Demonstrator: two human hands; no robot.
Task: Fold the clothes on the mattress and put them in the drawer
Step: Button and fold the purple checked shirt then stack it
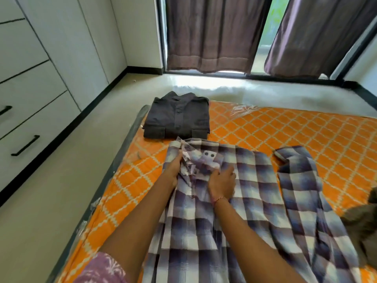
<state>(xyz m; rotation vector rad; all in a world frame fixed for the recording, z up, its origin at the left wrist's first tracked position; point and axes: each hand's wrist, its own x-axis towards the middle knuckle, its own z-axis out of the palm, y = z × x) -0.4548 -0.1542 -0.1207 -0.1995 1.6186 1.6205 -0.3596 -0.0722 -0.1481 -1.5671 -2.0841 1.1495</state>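
A purple-and-white checked shirt (251, 193) lies spread on the orange patterned mattress (306, 131), one sleeve stretched out to the right. My left hand (173, 170) grips the bunched cloth of the other sleeve at the shirt's upper left. My right hand (221, 181) rests on the shirt beside that bunch, fingers bent and pinching the cloth. A dark grey shirt (177, 117) sits folded at the mattress's far left corner.
White drawers with black handles (24, 146) line the wall on the left, all closed, across a strip of bare floor. A grey-brown garment (365, 221) lies at the right edge. Brown curtains (214, 33) hang over a window beyond the mattress.
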